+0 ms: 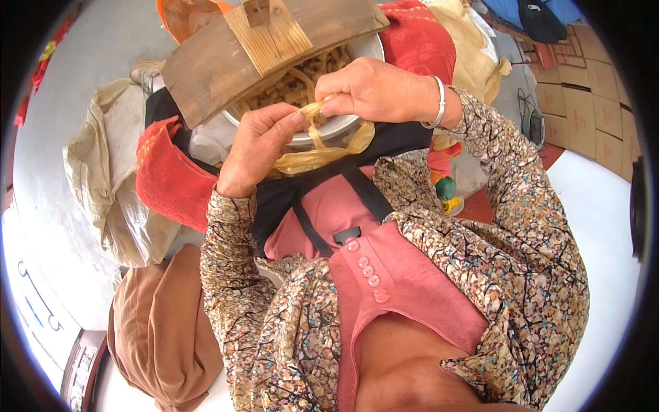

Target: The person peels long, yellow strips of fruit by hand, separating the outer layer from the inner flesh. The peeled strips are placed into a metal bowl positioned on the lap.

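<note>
The left hand [255,143] pinches a yellow strip [302,163] with thumb tip pressed to forefinger, a narrow grip with no gap showing. The right hand [374,90] has a tight grip on the same strip, thumb against bent forefinger, its other fingers curled; a white bracelet [438,103] circles that wrist. The two grips are close together, with a short, bunched length of strip between them, above the near edge of a basin [341,128]. From there the strip hangs down over the rim and spreads in a loose loop on dark cloth [405,141] just outside that edge. Inside the basin lie many brown pieces [285,89]; whether the strip joins them cannot be told. A board [199,77] lies across the basin's far side, bearing a paler block [274,38]. Red cloth [420,42] shows beside the basin's right edge.
</note>
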Available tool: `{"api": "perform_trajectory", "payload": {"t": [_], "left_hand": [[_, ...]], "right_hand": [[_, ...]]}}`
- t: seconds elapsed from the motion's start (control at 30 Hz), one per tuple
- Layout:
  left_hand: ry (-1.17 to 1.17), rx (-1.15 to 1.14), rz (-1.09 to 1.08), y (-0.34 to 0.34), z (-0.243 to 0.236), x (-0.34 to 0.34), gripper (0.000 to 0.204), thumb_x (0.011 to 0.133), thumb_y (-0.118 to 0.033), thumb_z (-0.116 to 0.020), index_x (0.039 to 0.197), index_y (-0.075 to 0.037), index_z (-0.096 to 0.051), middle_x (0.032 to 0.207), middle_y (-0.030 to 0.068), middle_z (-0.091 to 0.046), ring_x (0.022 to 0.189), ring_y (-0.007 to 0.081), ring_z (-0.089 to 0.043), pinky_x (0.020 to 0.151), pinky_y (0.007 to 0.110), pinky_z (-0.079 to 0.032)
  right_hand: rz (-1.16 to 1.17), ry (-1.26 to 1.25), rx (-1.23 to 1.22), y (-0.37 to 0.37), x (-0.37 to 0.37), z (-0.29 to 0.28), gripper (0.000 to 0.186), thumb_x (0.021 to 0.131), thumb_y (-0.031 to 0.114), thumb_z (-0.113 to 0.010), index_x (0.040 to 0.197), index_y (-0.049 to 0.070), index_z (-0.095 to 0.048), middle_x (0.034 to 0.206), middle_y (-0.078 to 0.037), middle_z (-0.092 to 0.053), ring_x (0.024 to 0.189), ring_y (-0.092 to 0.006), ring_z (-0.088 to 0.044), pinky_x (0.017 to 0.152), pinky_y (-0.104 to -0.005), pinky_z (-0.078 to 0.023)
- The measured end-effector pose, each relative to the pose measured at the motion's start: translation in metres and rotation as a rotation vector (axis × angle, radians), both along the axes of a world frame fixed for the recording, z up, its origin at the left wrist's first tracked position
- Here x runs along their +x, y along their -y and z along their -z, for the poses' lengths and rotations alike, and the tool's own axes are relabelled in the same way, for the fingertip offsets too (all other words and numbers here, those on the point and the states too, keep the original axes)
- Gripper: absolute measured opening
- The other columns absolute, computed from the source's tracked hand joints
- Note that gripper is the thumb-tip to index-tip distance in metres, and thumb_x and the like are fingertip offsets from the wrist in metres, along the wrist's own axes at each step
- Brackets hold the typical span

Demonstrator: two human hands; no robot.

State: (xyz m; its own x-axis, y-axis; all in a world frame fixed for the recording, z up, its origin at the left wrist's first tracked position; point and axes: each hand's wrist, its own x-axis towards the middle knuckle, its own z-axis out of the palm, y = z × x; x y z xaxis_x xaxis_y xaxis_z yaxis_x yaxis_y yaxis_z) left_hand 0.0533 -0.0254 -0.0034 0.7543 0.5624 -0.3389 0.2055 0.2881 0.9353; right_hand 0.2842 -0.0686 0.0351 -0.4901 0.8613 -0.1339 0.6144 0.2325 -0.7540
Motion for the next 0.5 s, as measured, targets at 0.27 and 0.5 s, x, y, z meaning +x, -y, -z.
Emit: {"api": "perform_trajectory", "payload": {"t": [0.27, 0.5], "left_hand": [[0.096, 0.095, -0.318, -0.070, 0.010, 0.015, 0.020, 0.093, -0.014, -0.055, 0.104, 0.000, -0.063, 0.074, -0.0033, -0.056, 0.064, 0.0032, -0.046, 0.055, 0.018, -0.034], [-0.006, 0.264, -0.426, -0.095, 0.039, 0.028, 0.017, 0.089, -0.014, -0.058, 0.096, 0.001, -0.062, 0.074, 0.0007, -0.059, 0.062, 0.0075, -0.051, 0.054, 0.023, -0.040]], "right_hand": [[0.399, -0.214, 0.245, -0.057, 0.006, 0.042, 0.018, 0.095, 0.016, -0.052, 0.100, 0.002, -0.060, 0.083, -0.003, -0.059, 0.079, -0.0121, -0.055, 0.072, -0.0267, -0.045], [0.502, -0.124, 0.328, -0.075, -0.001, 0.054, 0.017, 0.091, 0.017, -0.053, 0.098, 0.003, -0.060, 0.081, -0.012, -0.062, 0.077, -0.0245, -0.061, 0.070, -0.0329, -0.047]]}}
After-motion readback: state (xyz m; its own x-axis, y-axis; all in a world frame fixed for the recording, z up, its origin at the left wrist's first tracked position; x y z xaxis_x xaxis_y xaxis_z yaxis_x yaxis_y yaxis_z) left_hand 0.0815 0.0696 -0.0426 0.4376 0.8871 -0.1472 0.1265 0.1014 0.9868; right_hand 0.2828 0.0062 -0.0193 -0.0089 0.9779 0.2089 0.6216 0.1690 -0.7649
